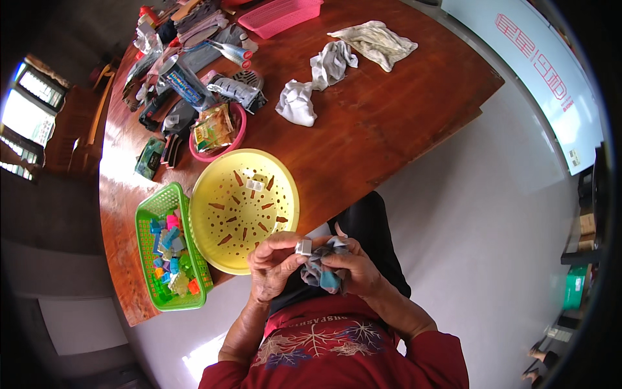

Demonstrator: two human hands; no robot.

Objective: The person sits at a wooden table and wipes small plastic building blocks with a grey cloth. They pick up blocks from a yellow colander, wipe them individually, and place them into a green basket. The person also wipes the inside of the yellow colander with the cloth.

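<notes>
Pinched between the thumb and fingers of my left hand (271, 267) is a small white toy building block (303, 247). My right hand (361, 269) grips a crumpled grey cloth (316, 271) with a teal patch, bunched right against the block. Both hands are close together above my lap, just off the table edge. Beside my left hand stands a yellow colander (210, 223) with a few white blocks (254, 185) in it. Left of that, a green basket (186, 303) holds several coloured building blocks (170, 240).
A pink bowl (241, 133) with a food packet (214, 128) sits behind the colander. Scissors (233, 53), a can (183, 81) and folded cloths (197, 23) crowd the table's far left. Crumpled pale rags (297, 104) and a pink basket (285, 18) lie farther back.
</notes>
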